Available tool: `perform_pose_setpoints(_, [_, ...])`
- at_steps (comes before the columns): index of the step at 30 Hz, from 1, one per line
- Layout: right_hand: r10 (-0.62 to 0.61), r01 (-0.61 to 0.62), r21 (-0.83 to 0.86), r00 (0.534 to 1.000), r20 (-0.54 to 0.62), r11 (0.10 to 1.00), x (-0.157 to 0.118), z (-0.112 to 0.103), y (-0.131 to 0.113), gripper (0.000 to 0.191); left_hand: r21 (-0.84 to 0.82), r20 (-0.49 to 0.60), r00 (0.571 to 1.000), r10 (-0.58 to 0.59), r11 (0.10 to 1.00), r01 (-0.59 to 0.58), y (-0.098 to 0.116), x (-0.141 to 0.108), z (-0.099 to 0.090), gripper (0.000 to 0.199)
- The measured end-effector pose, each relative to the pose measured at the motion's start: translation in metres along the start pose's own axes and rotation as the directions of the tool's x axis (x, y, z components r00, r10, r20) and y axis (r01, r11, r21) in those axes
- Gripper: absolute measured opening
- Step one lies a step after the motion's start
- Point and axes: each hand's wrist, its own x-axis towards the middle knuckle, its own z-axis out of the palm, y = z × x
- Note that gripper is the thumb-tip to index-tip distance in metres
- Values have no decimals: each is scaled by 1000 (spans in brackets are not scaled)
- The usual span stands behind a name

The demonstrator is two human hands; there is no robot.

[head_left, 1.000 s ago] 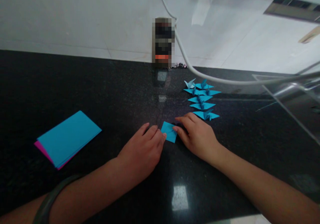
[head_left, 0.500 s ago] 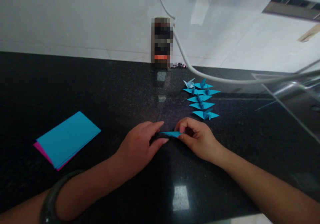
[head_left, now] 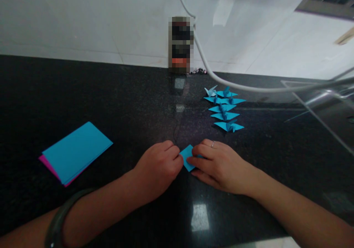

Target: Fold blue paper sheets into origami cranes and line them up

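Between my two hands a small folded blue origami paper (head_left: 189, 153) shows its diamond-shaped end near the dark countertop. My left hand (head_left: 160, 163), fingers curled together, pinches at its left corner; the fingertips are hidden. From the right, my right hand (head_left: 221, 165) grips the paper, with fingers over its face and the thumb low at its near edge. This hand covers the paper's right part. Beyond the right hand stand several blue paper cranes (head_left: 223, 115), grouped closely, and one paler crane (head_left: 211, 91) at the back.
On the left lies a stack of blue paper (head_left: 77, 152) with pink sheets (head_left: 51, 168) under it. A white cable (head_left: 238, 87) curves across the back. A blurred-out object (head_left: 181, 43) leans at the wall, near a string of beads (head_left: 200, 71). A clear-edged case (head_left: 318, 104) is at right.
The paper has turned from edge-on to showing a flat diamond face. My left fingers have curled closed, and my right hand has shifted over the paper with its back upward.
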Motion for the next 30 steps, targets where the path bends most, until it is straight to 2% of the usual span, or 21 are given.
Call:
perform_pose_setpoints(5, [25, -21, -103, 999, 43, 995, -1, 4, -4, 23, -23, 53, 998, -24, 999, 25, 7, 0, -1, 19])
perform_pose_setpoints(17, [132, -125, -72, 985, 110, 990, -6, 2, -13, 19, -79, 94, 995, -28, 996, 35, 18, -3, 1, 22])
perform_pose_setpoints(20, [203, -203, -5, 975, 93, 979, -6, 5, -11, 21, -75, 79, 996, -36, 996, 42, 16, -2, 0, 22])
perform_pose_setpoints(26, [355, -358, 263, 933, 60, 896, -2, 9, -2, 20, -95, 109, 992, -66, 993, 76, 13, -2, -1, 23])
perform_pose_setpoints(30, [426, -423, 313, 902, 64, 850, -1, 10, -4, 18, -127, 156, 985, -69, 988, 89, 12, -4, -3, 26])
